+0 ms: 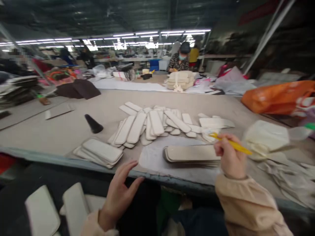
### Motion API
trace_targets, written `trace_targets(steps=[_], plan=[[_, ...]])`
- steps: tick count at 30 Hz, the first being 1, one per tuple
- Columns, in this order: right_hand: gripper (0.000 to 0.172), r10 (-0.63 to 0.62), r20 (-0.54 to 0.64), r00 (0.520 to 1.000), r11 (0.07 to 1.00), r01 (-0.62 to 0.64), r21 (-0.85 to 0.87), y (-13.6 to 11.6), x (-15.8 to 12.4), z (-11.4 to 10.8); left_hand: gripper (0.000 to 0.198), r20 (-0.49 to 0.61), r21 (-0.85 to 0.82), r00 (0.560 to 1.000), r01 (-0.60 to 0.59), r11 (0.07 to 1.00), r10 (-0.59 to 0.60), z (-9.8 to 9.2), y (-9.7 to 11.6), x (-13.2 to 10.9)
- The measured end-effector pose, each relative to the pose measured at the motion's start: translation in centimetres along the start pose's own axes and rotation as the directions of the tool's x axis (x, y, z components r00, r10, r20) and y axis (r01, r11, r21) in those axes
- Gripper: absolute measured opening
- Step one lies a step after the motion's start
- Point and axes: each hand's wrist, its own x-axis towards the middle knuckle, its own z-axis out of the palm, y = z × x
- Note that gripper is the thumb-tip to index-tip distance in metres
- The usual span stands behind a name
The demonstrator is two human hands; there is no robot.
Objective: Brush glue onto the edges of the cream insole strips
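Note:
My right hand [232,159] is closed around a slim yellow stick-like tool [236,146], whose narrow end points left; its exact kind is not clear. Just left of that hand, a neat stack of long pale strips with rounded ends [190,153] lies on a whitish sheet [154,154]. My left hand [121,188] is open at the table's front edge, thumb and fingers apart, with nothing in it. Close to its fingertips is a smaller stack of pale pieces [100,150]. A loose heap of similar pieces [154,123] spreads across the middle of the table.
A black tapered object [93,124] stands on the table [110,98] at left. More pale pieces [43,209] lie below the edge, lower left. At right are a translucent whitish container [267,134] and an orange bag [278,98]. A masked person [182,59] is behind a bundle [180,80].

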Motion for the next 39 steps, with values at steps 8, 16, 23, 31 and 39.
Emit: trace_targets(steps=[8,16,23,31,39], plan=[[0.022,0.202,0.267,0.942,0.879,-0.295,0.374,1.6,-0.5,1.2,0.107,0.499,-0.090,0.865,0.002,0.996,0.043,9.3,7.7,10.9],[0.025,0.270,0.491,0.828,0.854,-0.441,0.274,1.9,-1.3,3.4,0.103,0.511,-0.093,0.859,0.038,0.995,0.015,11.0,5.9,10.7],[0.020,0.307,0.524,0.794,0.877,-0.451,0.169,2.1,-1.6,4.7,0.111,0.494,-0.041,0.869,0.004,0.999,0.017,11.4,5.1,10.8],[0.018,0.404,0.248,0.881,0.906,-0.422,0.023,4.0,0.9,0.1,0.100,0.486,-0.017,0.874,-0.001,1.000,0.009,11.0,5.8,10.8],[0.021,0.344,-0.022,0.939,0.912,-0.339,-0.229,5.4,2.7,-5.9,0.096,0.505,0.072,0.863,-0.053,0.996,0.009,10.9,6.1,10.9]])
